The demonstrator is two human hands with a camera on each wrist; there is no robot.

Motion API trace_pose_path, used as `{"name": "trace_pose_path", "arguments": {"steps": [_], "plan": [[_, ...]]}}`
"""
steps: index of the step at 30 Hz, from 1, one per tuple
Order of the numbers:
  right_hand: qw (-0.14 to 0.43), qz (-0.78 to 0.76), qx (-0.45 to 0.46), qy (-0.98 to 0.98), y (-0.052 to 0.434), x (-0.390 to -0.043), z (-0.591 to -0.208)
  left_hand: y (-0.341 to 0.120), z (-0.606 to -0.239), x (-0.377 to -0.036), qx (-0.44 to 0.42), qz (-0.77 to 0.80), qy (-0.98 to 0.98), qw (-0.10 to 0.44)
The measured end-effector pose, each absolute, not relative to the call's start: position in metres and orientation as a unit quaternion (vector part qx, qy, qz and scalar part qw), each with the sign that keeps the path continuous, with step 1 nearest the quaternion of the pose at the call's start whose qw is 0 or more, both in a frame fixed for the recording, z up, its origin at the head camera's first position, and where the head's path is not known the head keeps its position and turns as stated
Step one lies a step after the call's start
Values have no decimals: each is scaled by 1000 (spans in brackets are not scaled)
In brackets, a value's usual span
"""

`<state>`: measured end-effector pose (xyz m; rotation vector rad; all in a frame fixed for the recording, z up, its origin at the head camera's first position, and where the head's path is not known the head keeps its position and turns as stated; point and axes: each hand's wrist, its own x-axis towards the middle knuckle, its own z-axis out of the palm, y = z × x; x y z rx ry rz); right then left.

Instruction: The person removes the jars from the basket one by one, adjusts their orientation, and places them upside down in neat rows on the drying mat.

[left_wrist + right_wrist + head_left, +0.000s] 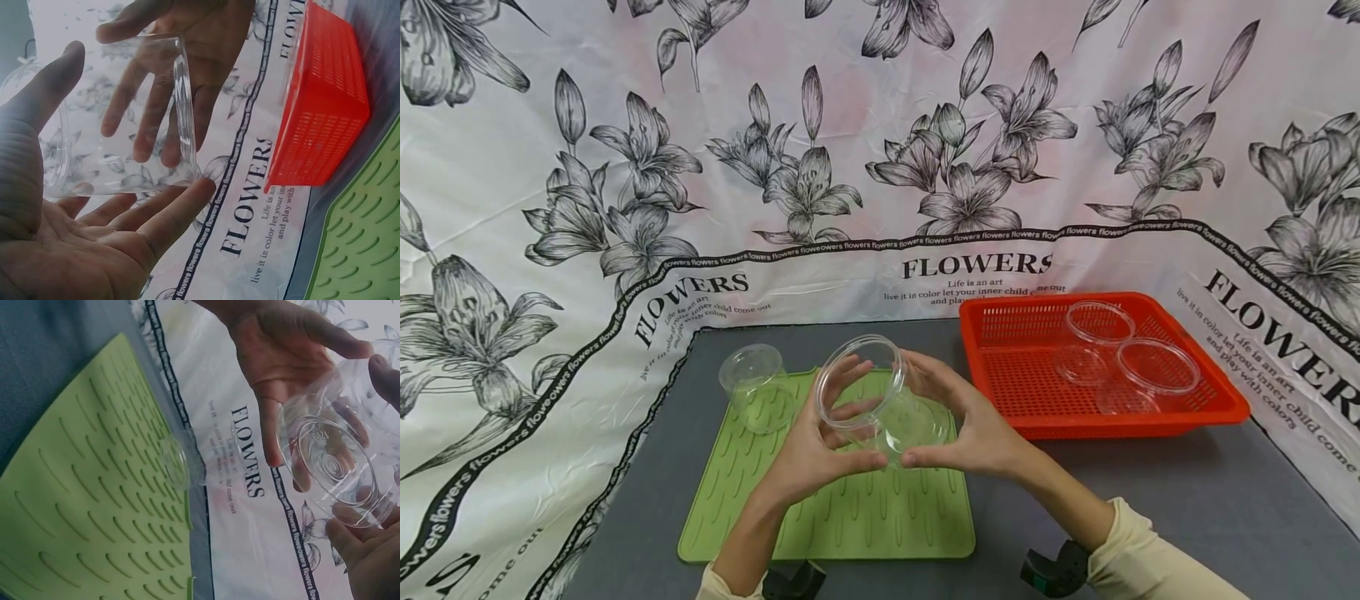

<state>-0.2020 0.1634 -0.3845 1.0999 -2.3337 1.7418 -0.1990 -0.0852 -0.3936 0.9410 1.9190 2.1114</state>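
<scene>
Between the two hands, above the green mat [850, 517], a clear plastic cup [872, 400] lies tilted on its side, rim up toward the left hand [808, 454], base toward the right hand [973, 425]. Each grip pinches it with curled fingers. Another clear cup [756, 387] stands left; the red basket [1150, 412] sits right on the grey surface [1187, 500].
</scene>
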Motion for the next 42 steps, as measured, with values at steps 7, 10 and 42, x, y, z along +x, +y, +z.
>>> {"name": "trace_pose_path", "arguments": {"steps": [7,10,42], "plan": [[9,558,351,-752,165,-202,-384,-91,-395,-201,329,695,635,72],[4,554,347,-757,168,-202,-384,-98,-391,-202,337,673,656,54],[37,395,377,-837,174,-204,-389,-100,-349,-193,308,405,861,20]]}}
